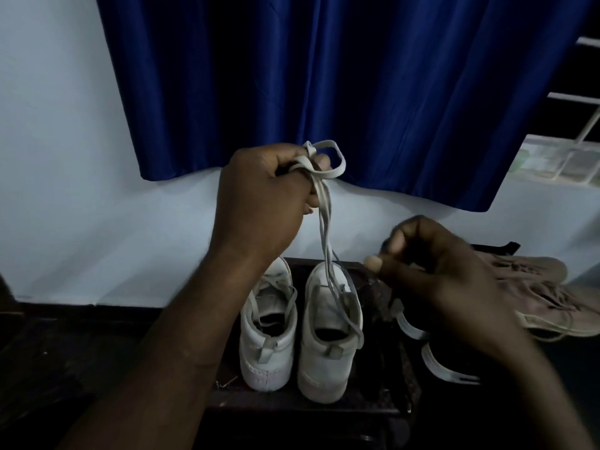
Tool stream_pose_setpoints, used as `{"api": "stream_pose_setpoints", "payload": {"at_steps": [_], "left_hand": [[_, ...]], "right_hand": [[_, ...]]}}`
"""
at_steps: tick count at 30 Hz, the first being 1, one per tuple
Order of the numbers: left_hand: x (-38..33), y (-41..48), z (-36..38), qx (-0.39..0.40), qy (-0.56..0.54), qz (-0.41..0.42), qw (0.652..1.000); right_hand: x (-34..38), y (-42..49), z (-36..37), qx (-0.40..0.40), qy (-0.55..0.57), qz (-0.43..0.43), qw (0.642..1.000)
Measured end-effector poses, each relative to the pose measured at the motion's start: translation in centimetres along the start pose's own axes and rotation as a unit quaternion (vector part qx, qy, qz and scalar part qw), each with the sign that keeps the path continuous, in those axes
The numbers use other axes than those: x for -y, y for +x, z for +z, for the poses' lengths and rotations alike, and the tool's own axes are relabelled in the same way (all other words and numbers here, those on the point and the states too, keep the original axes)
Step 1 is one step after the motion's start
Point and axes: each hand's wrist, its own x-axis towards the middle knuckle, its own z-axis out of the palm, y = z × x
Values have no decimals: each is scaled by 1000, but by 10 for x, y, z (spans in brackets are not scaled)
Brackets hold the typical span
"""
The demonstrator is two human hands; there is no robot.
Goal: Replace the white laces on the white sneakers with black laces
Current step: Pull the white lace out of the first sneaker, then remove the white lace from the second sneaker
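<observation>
Scanning from the left, I record the left hand [263, 196] raised above the shoes in front of the deep blue pleated curtain [324, 76]. Its fingers are clenched round a bunched loop of the flat white fabric lace [325, 228], whose strands hang down to the footwear below.

Beneath the hand, two white low-top sneakers stand side by side, heels toward me, on a dark patterned mat [373, 404]. The left white sneaker [266, 336] carries its own lace threaded across the tongue. The right white sneaker [328, 352] is where the held strands end; they drape over its tongue and collar, and I cannot tell how many eyelets they pass through.

Just beside that shoe, the right hand [448, 280] is blurred. Its fingers are curled with thumb and forefinger close together, but I cannot tell whether they pinch anything. Below it lie pale curved straps [412, 329] on something dark, and farther right rests a pair of tan laced shoes [545, 303].

Assessment: the step in hand is stripping the white lace from the right sneaker. The next move calls for drawing the strands clear of any remaining eyelets, with the shoe steadied so it does not lift. No black lace is visible to me.
</observation>
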Motion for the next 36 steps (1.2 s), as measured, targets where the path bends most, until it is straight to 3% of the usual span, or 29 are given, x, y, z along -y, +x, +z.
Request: {"api": "stream_pose_setpoints", "payload": {"at_steps": [1,5,7,10,12,14,18,23,25,27,31,36], "left_hand": [[-1,0,-1,3,8,4,1000],[-3,-2,-7,9,40,-2,999],[-1,-2,-14,2,72,-7,997],[8,-1,-33,-18,107,-35,994],[16,2,-49,-23,119,-81,989],[23,4,-65,2,105,-142,984],[33,-5,-94,127,-11,-228,965],[43,-23,-110,228,-40,-269,935],[46,-28,-113,241,-24,-286,927],[49,-34,-112,229,-28,-288,929],[50,-50,-115,211,-110,-273,932],[51,-62,-141,296,-225,-279,885]], "right_hand": [[-10,7,10,-12,4,4,1000],[-37,16,51,154,111,34,981],[-42,14,65,193,125,28,973],[-44,16,65,138,142,26,980],[-42,17,57,85,216,14,973],[-41,20,48,42,315,-1,948],[-33,31,49,-53,466,-9,883],[-11,34,75,-42,646,-13,762],[0,37,92,-28,682,-20,731],[14,40,111,-14,680,-16,733],[39,47,146,-38,631,3,775],[59,52,181,-64,581,-4,812]]}}
